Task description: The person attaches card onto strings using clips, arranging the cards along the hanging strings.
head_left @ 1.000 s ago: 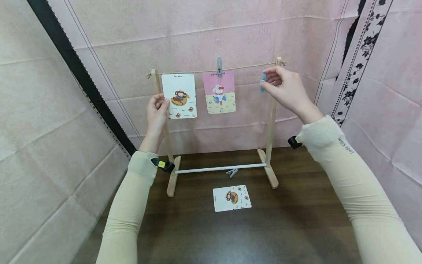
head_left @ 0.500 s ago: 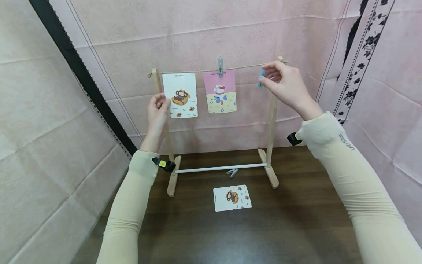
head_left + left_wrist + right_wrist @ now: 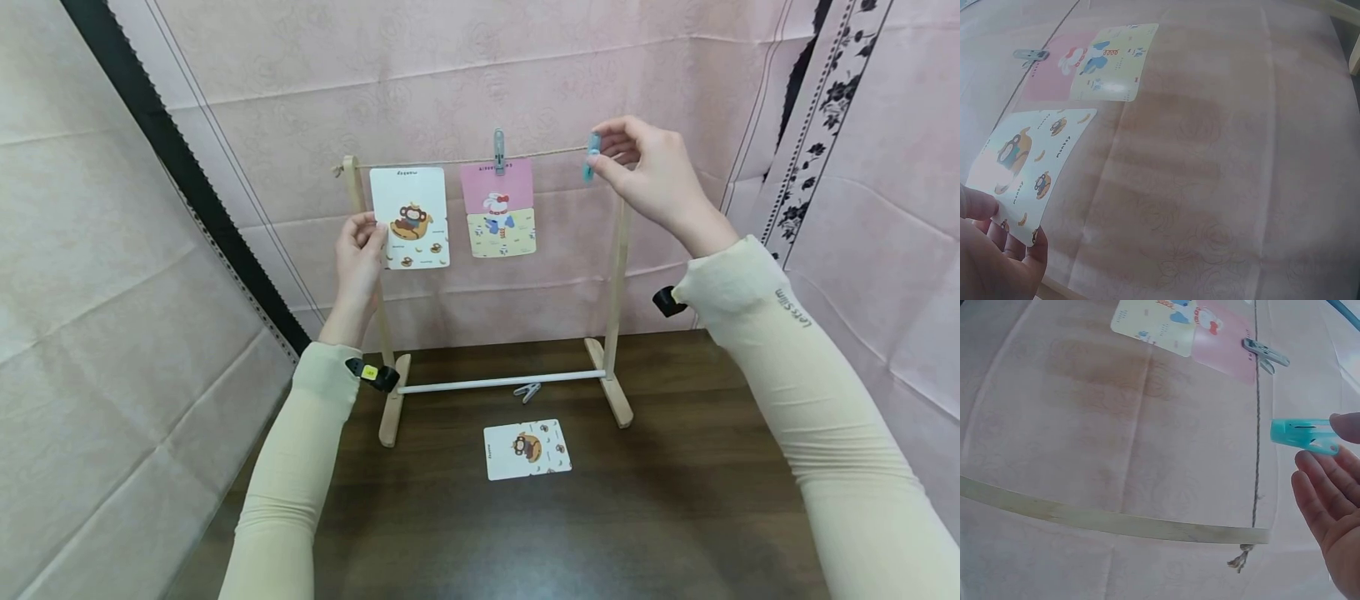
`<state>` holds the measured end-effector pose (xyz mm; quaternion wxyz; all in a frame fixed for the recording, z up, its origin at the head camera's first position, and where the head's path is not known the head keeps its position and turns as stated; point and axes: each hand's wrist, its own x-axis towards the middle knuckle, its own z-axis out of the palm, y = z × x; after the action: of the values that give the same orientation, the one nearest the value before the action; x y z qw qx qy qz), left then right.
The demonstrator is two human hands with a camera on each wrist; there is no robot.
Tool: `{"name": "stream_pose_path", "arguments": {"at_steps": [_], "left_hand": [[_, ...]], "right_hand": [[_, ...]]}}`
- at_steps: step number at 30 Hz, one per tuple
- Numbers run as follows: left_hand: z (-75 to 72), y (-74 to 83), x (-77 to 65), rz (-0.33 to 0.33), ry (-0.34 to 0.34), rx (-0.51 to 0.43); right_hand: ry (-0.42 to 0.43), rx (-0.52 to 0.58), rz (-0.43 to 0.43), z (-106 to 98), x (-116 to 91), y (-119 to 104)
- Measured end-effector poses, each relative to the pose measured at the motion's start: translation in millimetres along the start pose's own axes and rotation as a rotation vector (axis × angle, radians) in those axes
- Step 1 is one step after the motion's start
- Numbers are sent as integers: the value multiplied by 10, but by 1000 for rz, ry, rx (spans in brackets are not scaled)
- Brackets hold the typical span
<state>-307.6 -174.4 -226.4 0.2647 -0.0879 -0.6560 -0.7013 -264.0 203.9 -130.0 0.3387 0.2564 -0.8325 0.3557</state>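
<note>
My left hand [image 3: 358,258] pinches the side edge of a white card with a monkey picture [image 3: 409,196], held upright with its top edge by the string at the left end. Thumb and fingers grip that card [image 3: 1041,162] in the left wrist view. My right hand [image 3: 652,175] pinches a teal clothespin [image 3: 592,158] near the right end of the string. In the right wrist view the clothespin [image 3: 1302,433] points toward the string [image 3: 1257,444], a small gap apart. Between the hands a pink and yellow card [image 3: 500,212] hangs from a grey-blue clothespin [image 3: 498,154].
The string is tied between two wooden posts [image 3: 617,283], joined low down by a white bar [image 3: 495,384]. A grey clothespin [image 3: 527,392] and another monkey card [image 3: 527,450] lie on the dark wooden table [image 3: 480,542]. Pale cloth [image 3: 300,150] surrounds the stand.
My right hand has risen slightly and shifted a little left with the teal clothespin, to about string height. My left hand and its card have stayed nearly still.
</note>
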Motion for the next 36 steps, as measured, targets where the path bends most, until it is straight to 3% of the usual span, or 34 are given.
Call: {"name": "stream_pose_path", "arguments": {"at_steps": [9, 24, 29, 36], "left_hand": [[-27, 14, 4, -10, -2, 5], [-29, 17, 11, -10, 14, -4], [-28, 19, 5, -12, 15, 27], [-34, 11, 22, -3, 27, -16]], "right_hand": [[148, 98, -61, -71, 119, -86], [163, 139, -115, -141, 206, -260], [164, 190, -85, -183, 256, -299], [180, 316, -20, -213, 292, -312]]}}
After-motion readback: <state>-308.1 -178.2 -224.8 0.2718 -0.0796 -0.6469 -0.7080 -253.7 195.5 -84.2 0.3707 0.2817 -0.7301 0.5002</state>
